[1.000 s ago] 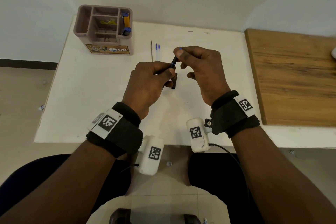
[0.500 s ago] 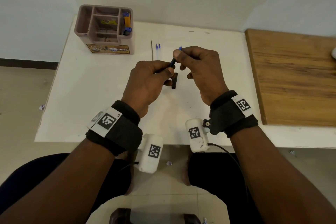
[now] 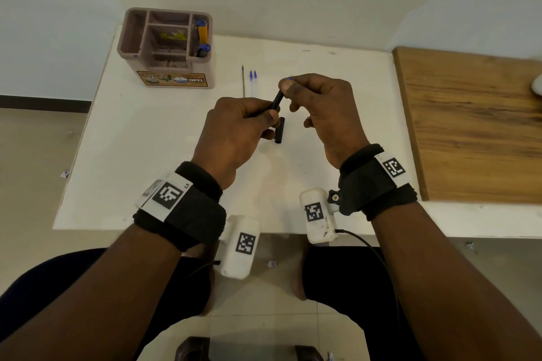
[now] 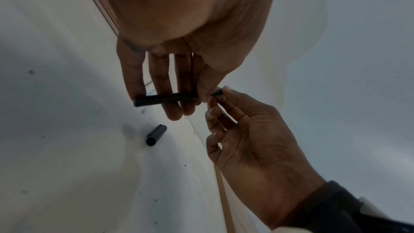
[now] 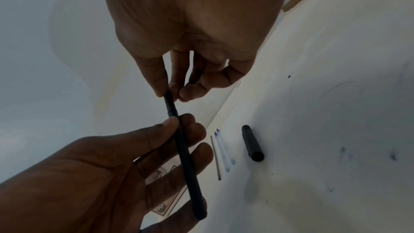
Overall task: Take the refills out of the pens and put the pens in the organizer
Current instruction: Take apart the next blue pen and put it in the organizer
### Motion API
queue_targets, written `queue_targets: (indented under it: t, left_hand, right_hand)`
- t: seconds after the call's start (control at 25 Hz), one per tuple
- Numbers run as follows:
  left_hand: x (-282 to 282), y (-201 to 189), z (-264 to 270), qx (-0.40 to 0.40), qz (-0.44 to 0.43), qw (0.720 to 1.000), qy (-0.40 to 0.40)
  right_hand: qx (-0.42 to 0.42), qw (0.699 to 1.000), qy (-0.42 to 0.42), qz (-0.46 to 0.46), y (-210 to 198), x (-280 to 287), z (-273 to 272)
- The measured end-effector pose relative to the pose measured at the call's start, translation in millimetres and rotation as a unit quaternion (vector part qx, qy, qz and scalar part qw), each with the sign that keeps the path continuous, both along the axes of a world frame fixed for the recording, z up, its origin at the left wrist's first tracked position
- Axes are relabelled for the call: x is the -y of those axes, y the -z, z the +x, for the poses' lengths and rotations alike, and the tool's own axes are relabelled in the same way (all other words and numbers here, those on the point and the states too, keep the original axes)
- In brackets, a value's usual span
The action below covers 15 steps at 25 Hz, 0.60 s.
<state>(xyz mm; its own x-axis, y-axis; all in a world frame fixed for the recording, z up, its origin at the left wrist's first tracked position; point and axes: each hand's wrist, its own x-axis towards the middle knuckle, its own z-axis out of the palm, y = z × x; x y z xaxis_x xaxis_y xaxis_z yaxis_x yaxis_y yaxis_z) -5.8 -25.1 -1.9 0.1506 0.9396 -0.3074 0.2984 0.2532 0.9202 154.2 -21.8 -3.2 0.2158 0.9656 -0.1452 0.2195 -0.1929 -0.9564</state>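
Note:
Above the middle of the white table (image 3: 146,155) both hands hold one black pen (image 3: 277,101). My left hand (image 3: 269,119) grips its barrel (image 5: 186,157), fingers curled round it. My right hand (image 3: 289,88) pinches the pen's upper end (image 5: 168,96) between thumb and fingertips, where a bit of blue shows. The pen's black cap (image 3: 280,133) lies on the table under the hands. Three refills (image 3: 251,80) lie side by side beyond the hands. The brown organizer (image 3: 129,47) stands at the far left corner, with an orange and blue pen (image 3: 202,35) in its right compartment.
A wooden board (image 3: 469,126) covers the table's right side, with a pale object (image 3: 538,85) at its far edge. White walls rise behind the table. My knees and the tiled floor (image 3: 264,316) are below the near edge.
Both hands stay almost where they were. The right hand's fingertips have shifted slightly on the pen's upper end.

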Motion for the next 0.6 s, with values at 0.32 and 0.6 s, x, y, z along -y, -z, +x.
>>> queue_targets:
  t: [0.32,0.6]
  left_hand:
    - [-1.1,-0.2,-3.6,-0.005,0.012,1.0,0.001]
    - [1.4,1.9,-7.2,-0.058,0.058,0.997,0.002]
  right_hand:
    - [0.056,0.998,-0.032,0.024,3.2,-1.1,-3.4]
    - [0.096,0.995,0.005,0.014,12.4,-3.9,-14.5]
